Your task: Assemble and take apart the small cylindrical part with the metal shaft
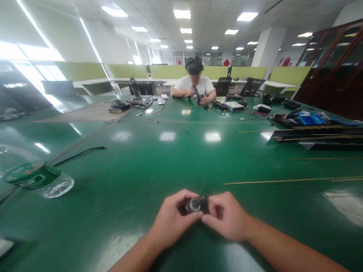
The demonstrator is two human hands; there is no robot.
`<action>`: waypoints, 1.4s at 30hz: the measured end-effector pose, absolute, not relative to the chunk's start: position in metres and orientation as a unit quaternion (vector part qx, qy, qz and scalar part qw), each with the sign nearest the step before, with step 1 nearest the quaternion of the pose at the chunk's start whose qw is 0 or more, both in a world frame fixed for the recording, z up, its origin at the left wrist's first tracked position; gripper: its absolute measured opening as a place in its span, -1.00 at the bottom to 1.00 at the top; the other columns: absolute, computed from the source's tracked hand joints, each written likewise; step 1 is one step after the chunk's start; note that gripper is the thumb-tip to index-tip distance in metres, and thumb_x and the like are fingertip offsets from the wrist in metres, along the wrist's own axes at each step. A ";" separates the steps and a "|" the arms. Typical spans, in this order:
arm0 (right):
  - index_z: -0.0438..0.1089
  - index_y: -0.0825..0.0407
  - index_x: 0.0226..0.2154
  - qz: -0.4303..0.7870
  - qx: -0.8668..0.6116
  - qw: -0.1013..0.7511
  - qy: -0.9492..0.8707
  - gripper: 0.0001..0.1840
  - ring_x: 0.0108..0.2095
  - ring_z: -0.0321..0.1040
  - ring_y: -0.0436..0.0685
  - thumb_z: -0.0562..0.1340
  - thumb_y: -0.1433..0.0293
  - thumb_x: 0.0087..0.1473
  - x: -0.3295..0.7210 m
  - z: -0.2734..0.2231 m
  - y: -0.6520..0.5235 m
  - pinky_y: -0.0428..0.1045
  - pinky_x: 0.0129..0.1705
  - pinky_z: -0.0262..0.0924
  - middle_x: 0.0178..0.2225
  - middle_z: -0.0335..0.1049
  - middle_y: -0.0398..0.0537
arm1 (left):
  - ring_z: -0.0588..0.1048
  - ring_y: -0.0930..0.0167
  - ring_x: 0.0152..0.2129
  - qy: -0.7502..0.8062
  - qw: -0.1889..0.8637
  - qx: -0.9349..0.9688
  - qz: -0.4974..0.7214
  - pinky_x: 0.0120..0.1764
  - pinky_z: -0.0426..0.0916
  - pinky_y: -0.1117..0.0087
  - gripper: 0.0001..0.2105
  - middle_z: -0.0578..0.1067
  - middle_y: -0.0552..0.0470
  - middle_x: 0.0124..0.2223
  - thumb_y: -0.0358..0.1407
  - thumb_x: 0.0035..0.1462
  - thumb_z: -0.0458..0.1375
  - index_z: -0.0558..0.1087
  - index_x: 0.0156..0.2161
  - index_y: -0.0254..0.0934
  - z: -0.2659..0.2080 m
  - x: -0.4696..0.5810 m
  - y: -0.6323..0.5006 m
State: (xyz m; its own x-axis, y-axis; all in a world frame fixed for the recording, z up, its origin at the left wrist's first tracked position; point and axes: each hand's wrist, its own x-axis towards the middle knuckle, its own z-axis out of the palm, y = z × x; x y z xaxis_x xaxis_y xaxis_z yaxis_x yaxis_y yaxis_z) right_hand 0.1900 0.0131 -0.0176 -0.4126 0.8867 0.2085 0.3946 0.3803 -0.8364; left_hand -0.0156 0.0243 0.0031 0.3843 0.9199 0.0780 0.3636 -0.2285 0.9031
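Observation:
Low in the middle of the head view, my left hand [176,217] is wrapped round a dark cylindrical part [194,204] with a silvery ring on its end. A short black stub sticks out of it, up and to the right. What exact kind of part it is, I cannot make out. My right hand [229,216] is closed at its right side, fingers curled and thumb against the part close to my left thumb. Fingers hide much of the part, and both hands are just above the green table [159,166].
A clear plastic bottle [58,185] lies at the left, near a black cable [81,155]. Thin brass-coloured rods [272,181] and black trays [317,138] lie at the right. Across the table a person [195,85] handles a dark tool [195,90] among scattered parts.

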 end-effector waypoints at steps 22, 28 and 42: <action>0.42 -0.01 -0.17 0.342 -0.456 0.356 -0.741 -0.68 -0.51 0.26 0.01 0.29 0.52 -0.04 0.187 -0.016 0.015 -0.09 -0.43 0.12 -0.48 0.36 -0.20 | 0.52 0.36 -0.32 0.472 0.324 0.742 0.349 -0.24 0.37 0.41 -0.85 0.57 0.03 -0.28 -0.31 0.02 0.29 0.52 -0.25 -0.24 0.006 -0.021 0.023; 0.46 -0.01 -0.22 0.334 -0.431 0.369 -0.752 -0.74 -0.44 0.30 0.02 0.29 0.54 -0.02 0.187 -0.011 0.014 -0.09 -0.41 0.15 -0.36 0.40 -0.15 | 0.53 0.39 -0.28 0.433 0.320 0.763 0.358 -0.20 0.38 0.42 -0.87 0.57 0.04 -0.23 -0.32 0.06 0.28 0.52 -0.23 -0.22 -0.003 -0.024 0.026; 0.50 0.03 -0.31 0.332 -0.428 0.376 -0.752 -0.83 -0.39 0.37 0.06 0.32 0.53 -0.03 0.188 -0.010 0.016 -0.07 -0.36 0.18 -0.38 0.46 -0.11 | 0.57 0.42 -0.32 0.451 0.298 0.767 0.344 -0.23 0.38 0.47 -0.83 0.61 0.15 -0.27 -0.32 0.00 0.35 0.56 -0.24 -0.11 -0.001 -0.022 0.023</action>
